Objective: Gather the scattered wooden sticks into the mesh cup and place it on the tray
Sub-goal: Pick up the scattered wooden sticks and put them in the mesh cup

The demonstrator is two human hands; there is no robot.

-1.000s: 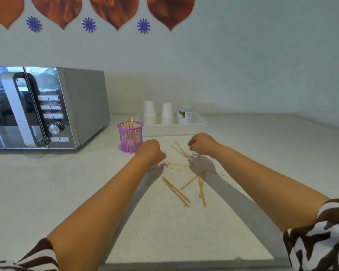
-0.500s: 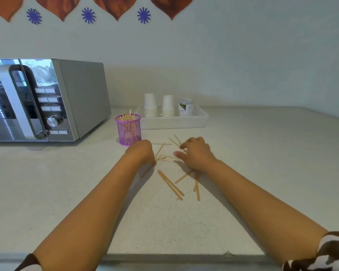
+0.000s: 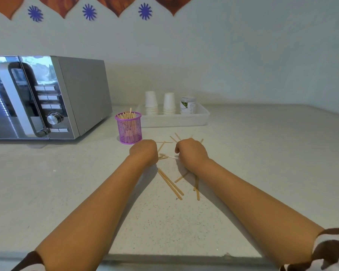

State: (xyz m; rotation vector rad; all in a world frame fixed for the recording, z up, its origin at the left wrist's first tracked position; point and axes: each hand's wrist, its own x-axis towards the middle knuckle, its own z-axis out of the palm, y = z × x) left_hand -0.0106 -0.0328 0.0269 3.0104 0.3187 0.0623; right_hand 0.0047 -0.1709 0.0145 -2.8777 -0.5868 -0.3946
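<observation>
Thin wooden sticks [image 3: 170, 181] lie scattered on the pale counter in front of me. My left hand [image 3: 144, 151] is curled into a fist just right of the purple mesh cup [image 3: 128, 128], with stick ends poking out of its right side. My right hand [image 3: 192, 153] is curled over more sticks a short way to the right, fingertips pinching the end of a stick that lies between both hands. The cup stands upright and holds several sticks. The white tray [image 3: 203, 118] sits behind it, against the wall.
A silver microwave [image 3: 47, 98] stands at the left, close to the cup. In the tray are two stacks of white paper cups [image 3: 151, 103] and a small jar [image 3: 187, 105]. The counter's front edge [image 3: 174, 258] is near me.
My right hand has pulled back from the far sticks toward my left hand. Both fists now sit close together over the middle of the pile.
</observation>
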